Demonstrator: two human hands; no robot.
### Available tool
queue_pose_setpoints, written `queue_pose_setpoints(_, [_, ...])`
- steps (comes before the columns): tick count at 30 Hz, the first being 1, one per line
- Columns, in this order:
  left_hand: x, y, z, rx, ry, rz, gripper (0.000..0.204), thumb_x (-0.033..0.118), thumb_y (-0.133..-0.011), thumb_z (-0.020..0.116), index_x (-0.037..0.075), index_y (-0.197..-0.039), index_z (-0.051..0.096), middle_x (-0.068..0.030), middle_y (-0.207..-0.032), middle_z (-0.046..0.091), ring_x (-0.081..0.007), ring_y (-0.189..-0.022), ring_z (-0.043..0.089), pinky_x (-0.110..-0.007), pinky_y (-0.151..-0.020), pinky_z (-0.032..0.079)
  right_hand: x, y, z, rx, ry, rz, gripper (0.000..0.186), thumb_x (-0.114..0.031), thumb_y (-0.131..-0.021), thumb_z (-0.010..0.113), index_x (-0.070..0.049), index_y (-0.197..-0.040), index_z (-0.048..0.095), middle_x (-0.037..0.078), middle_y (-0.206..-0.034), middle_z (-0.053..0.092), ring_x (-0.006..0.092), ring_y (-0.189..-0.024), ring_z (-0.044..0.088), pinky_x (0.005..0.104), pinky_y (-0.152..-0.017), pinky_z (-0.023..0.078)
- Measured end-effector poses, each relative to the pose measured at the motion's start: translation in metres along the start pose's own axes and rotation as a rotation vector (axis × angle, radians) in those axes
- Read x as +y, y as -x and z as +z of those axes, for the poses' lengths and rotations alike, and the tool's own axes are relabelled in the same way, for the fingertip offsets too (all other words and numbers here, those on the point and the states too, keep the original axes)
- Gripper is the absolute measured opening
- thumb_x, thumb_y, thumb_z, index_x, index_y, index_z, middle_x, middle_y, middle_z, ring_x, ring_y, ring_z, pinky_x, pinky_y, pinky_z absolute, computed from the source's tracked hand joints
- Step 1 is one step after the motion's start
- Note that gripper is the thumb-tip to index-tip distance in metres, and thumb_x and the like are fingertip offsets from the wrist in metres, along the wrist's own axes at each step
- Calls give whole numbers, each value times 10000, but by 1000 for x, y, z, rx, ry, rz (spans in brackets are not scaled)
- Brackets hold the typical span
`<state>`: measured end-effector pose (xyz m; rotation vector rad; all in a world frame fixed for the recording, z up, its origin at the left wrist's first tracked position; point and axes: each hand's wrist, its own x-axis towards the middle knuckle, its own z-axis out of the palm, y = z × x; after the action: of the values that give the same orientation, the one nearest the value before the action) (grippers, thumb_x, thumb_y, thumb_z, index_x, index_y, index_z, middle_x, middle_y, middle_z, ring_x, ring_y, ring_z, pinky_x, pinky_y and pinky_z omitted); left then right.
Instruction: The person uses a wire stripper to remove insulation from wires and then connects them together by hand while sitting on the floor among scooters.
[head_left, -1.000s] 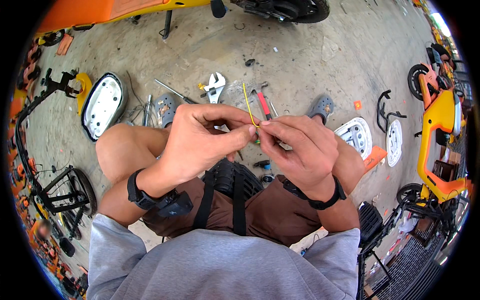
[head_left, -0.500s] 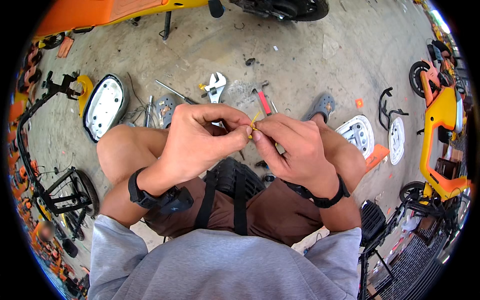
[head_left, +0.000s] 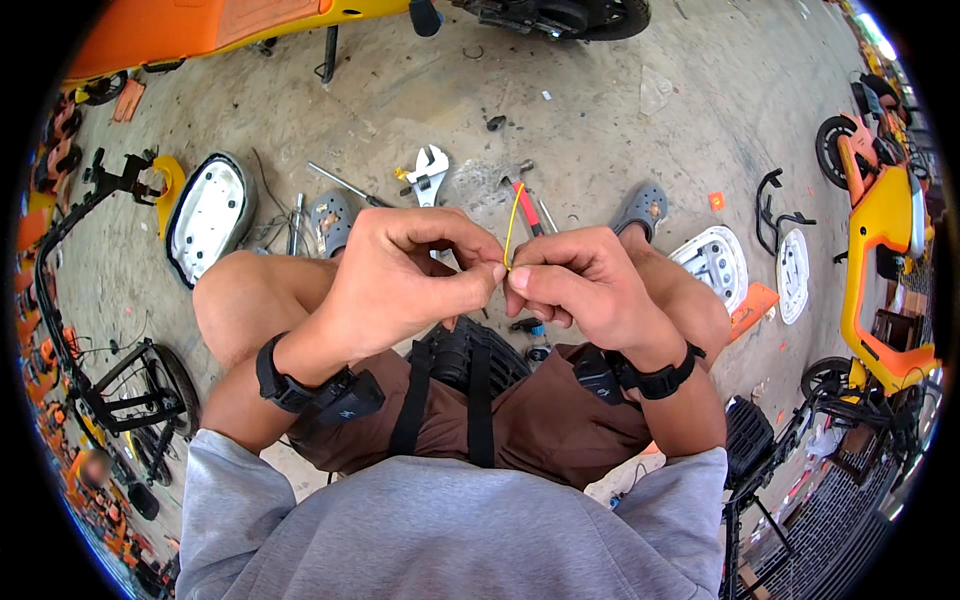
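Above my lap, my left hand point(head_left: 395, 282) and my right hand point(head_left: 585, 290) meet with their fingertips nearly touching. Both are closed in a pinch on a thin yellow wire point(head_left: 515, 217). One length of it rises from between the fingertips and curves away from me over the hammer's handle. Whether it is knotted or bare at the pinch is hidden by my fingers. On the floor just beyond lie an adjustable wrench point(head_left: 429, 172) and a hammer point(head_left: 527, 208) with a red-and-black handle.
A long metal rod tool point(head_left: 345, 183) lies left of the wrench. White-lined shell parts point(head_left: 208, 205) and a white panel point(head_left: 712, 262) flank my knees. A yellow-orange scooter point(head_left: 240, 30) stands ahead. Black frames point(head_left: 130, 395) and another yellow scooter point(head_left: 862, 270) stand at the sides.
A longer piece of the yellow wire now stands up from the fingertips. My right hand has turned and its fingers have curled in more; the left has barely moved.
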<state>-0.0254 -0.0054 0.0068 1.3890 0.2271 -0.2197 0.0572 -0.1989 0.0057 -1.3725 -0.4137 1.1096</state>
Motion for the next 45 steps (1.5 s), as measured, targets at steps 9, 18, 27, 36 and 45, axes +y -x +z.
queue_pose_setpoints(9, [3, 0, -2, 38, -81, 76, 115, 7, -811, 674, -34, -917, 694, -42, -840, 659, -74, -710, 605, -213, -577, 512, 10, -8, 2, -123, -468, 126, 275, -184, -900, 571, 44, -772, 653, 33, -565, 489, 87, -474, 413, 238, -431, 302])
queue_pose_setpoints(18, [4, -3, -5, 47, -871, 746, 334, -15, -793, 702, 10, -1124, 658, -153, -1050, 656, -264, -1006, 612, -400, -937, 461, 20, -9, -9, -184, -590, 68, 290, -189, -878, 509, 9, -667, 534, 46, -556, 456, 106, -431, 350, 262, -407, 252])
queue_pose_setpoints(27, [-5, -1, -6, 48, -536, 546, 177, -50, -763, 718, -16, -936, 710, -116, -826, 700, -226, -732, 677, -294, -651, 521, 13, -6, 2, 151, -166, -157, 158, -120, -895, 611, 24, -838, 639, 30, -714, 605, 59, -580, 478, 223, -505, 359])
queue_pose_setpoints(36, [-9, -7, -8, 176, -701, 848, 210, -80, -718, 735, -8, -915, 715, -107, -814, 701, -251, -724, 683, -316, -638, 531, 20, -8, 17, 315, -74, -337, 160, -15, -815, 748, 23, -937, 652, 7, -818, 644, 34, -684, 561, 185, -602, 442])
queue_pose_setpoints(45, [-9, -8, -6, 156, -717, 874, 222, -85, -707, 737, -4, -912, 711, -104, -820, 698, -251, -724, 674, -321, -630, 527, 18, -8, 18, 362, -79, -320, 136, -14, -824, 739, 20, -916, 646, 4, -788, 636, 25, -638, 549, 174, -564, 421])
